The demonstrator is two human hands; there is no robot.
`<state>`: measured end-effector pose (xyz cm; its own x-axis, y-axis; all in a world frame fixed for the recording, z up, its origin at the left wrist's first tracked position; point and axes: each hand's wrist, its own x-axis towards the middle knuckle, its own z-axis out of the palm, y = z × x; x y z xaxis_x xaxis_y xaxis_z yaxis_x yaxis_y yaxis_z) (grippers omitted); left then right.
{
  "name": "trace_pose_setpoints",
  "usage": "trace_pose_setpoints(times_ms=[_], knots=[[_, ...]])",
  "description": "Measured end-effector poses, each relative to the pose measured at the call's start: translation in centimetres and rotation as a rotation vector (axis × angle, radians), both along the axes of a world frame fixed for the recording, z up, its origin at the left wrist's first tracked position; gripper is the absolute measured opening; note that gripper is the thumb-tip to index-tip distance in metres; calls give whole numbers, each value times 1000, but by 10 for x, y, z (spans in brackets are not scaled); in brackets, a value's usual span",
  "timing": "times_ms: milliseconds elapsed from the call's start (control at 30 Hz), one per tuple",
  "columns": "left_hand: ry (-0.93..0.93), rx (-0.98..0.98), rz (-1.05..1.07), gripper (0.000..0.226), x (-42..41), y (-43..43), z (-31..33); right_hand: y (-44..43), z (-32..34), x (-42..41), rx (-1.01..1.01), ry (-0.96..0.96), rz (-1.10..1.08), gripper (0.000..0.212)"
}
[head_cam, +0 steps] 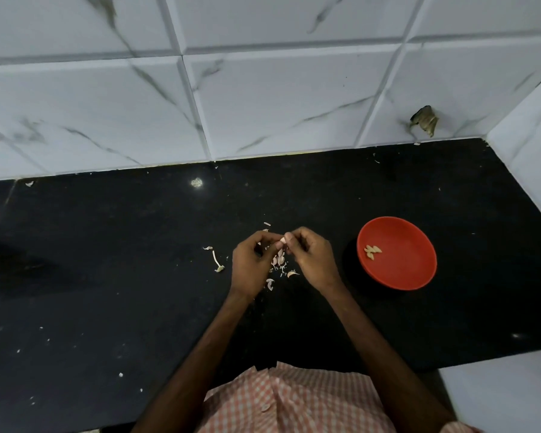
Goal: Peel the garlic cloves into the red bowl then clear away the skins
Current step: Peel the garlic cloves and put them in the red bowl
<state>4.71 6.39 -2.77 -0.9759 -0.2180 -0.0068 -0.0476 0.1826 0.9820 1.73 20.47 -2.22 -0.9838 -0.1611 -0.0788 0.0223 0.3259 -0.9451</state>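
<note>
Garlic clove (282, 241): small, pale, held just above the counter, pinched from both sides at the fingertips. About mid-counter, left of the red bowl (409, 270).

Left hand (253, 264): fingers curled inward, thumb and forefinger tips closed on the clove's left end. Right hand (313, 257): fingers bent likewise, thumb tip pressed on the clove's right end. Knuckles of both up toward the camera, fingertips nearly meeting. Forearms bare, angled in from below to form a narrow V.

Directly under the hands: scatter of skins (270, 284), papery, whitish to pinkish, curled flakes; among them a few fuller pale pieces, cloves or skins not told apart. Off to the left, a thin dried stem piece (216, 260) lying flat, apart from the heap.

Red bowl: round, shallow, smooth matte plastic look, standing on the counter well right of the hands. Inside, near its left wall, a small cluster of peeled cloves (372, 252), cream-yellow.

Counter (107, 245): black polished stone, glossy, speckled with tiny white flecks. Behind it, tiled wall (263, 104): large white bevelled tiles with grey marble veining; a dark broken patch (424, 120) low at the right. Side wall (531, 145) closing the right corner. Bottom edge: checked orange-and-white shirt (294, 398).
</note>
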Motion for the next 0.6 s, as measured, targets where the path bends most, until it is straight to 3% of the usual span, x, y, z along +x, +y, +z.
trace_pose_setpoints(times_ms=[167, 400, 600], knots=[[-32, 38, 57, 9, -1, -1, 0, -2, 2, 1, -5, 52, 6, 8], [-81, 263, 68, 7, 1, 0, 1, 1, 5, 1, -17, 84, 35, 8], [-127, 315, 67, 5, 3, -1, 4, 2, 6, 2, -11, 113, 70, 9]])
